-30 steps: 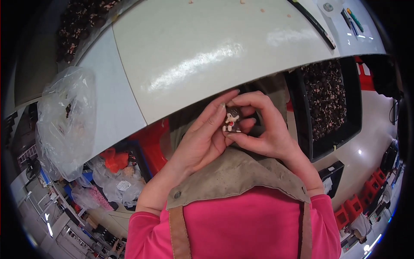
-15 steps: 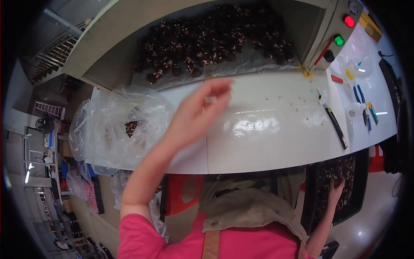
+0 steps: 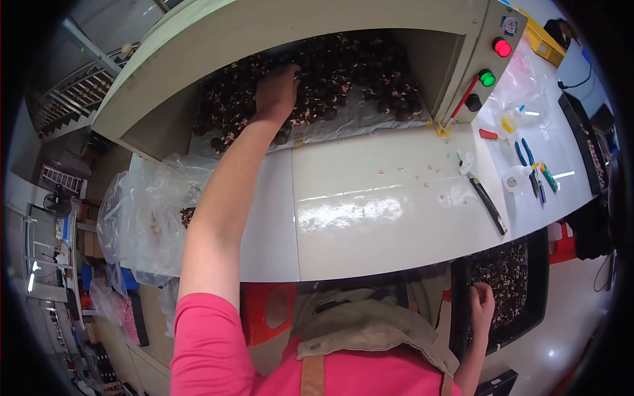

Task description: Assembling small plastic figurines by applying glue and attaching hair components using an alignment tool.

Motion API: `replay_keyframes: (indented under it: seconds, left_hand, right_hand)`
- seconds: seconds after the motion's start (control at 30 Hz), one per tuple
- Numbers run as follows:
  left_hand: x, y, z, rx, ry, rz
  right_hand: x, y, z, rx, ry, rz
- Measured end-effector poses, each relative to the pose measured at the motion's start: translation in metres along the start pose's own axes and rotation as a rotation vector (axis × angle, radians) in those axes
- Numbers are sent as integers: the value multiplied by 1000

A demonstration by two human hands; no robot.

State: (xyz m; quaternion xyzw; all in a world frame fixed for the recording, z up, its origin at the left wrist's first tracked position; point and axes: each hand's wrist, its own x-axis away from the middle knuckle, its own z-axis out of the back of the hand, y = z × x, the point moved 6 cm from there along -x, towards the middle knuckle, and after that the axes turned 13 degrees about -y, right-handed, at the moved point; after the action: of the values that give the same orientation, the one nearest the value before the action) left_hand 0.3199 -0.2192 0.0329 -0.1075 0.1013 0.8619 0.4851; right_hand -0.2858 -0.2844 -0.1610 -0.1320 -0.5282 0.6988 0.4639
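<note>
A heap of small dark round pieces with pale pink bits (image 3: 330, 72) lies on a grey sheet inside a cream machine housing (image 3: 389, 14). My left hand (image 3: 277, 94) reaches through the housing's opening into the left part of this heap. Its fingers point down and away, so their grip and anything in them are hidden. Down at the right, my right hand (image 3: 483, 307) is over the left side of a black tray (image 3: 536, 290) full of similar dark and pink bits. The right fingers are curled together; what they hold, if anything, cannot be made out.
A white table (image 3: 389, 244) carries scattered pink bits and a black-handled tool (image 3: 487, 206). Clear plastic bags (image 3: 142, 224) cover its left end. Rightward are blue-handled pliers (image 3: 527, 158), small bottles and a red-capped piece (image 3: 487, 134). A red stool (image 3: 264, 310) stands below.
My left hand has gone from above the table forward into the heap in the housing. My right hand has shifted left, from among the tray's pieces toward the tray's left side. The view has also shifted.
</note>
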Motion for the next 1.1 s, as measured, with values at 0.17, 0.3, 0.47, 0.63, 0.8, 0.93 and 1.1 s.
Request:
replay_keyframes:
  seconds: [0.17,0.3,0.47,0.63,0.8,0.93,1.1]
  left_hand:
    - [17,15,19,93,102,-12]
    - [18,35,39,140,132,-8]
    - [14,46,36,186,57,73]
    - [21,-41,-6,329,30,-42]
    - [68,66,46,884,-164,-5]
    - [145,173,38,1283,-472,-44]
    - [272,252,39,1572,-805,-30]
  right_hand:
    - [-6,-52,-23,-91,-151,32]
    - [1,-87,-34,-57,-260,72]
    - [24,-119,-53,-118,-371,93]
    - [31,-133,-73,-167,-608,163]
    - [29,-145,-78,-229,-660,232]
    - [19,-160,-81,-249,-542,379]
    - [38,-186,-90,-377,-647,534]
